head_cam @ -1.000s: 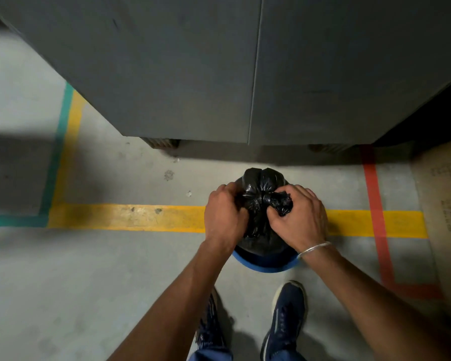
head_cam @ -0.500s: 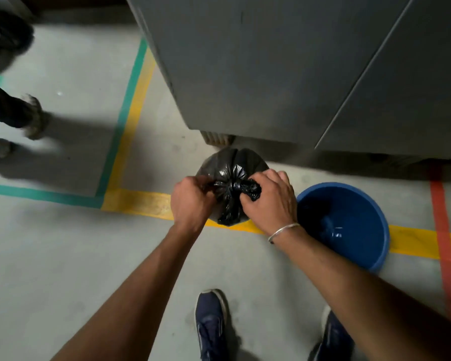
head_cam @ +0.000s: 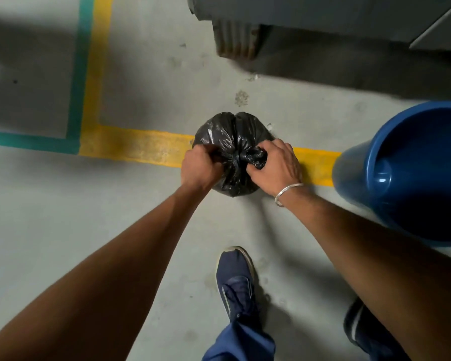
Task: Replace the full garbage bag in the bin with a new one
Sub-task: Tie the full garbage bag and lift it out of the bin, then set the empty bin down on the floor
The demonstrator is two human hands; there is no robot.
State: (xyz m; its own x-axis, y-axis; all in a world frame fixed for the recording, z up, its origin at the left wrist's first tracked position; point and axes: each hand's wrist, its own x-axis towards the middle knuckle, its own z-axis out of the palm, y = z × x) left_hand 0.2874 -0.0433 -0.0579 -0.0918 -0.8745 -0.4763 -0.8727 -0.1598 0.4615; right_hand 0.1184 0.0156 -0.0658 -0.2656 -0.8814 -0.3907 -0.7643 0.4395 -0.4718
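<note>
1. I see the garbage bag (head_cam: pixel 233 152) has moved further left of the bin (head_cam: pixel 406 175), well apart now.
2. My left hand (head_cam: pixel 199 166) and right hand (head_cam: pixel 276 165) clench its knotted neck.
3. Beneath: a yellow line (head_cam: pixel 141 147) on concrete floor (head_cam: pixel 63 217), cabinet (head_cam: pixel 323 14) beyond.
4. Neck points up.

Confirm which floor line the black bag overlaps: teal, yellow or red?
The yellow line. The black bag, gripped by the left hand and right hand, covers part of it. The teal line lies far left; no red line is visible.
</note>
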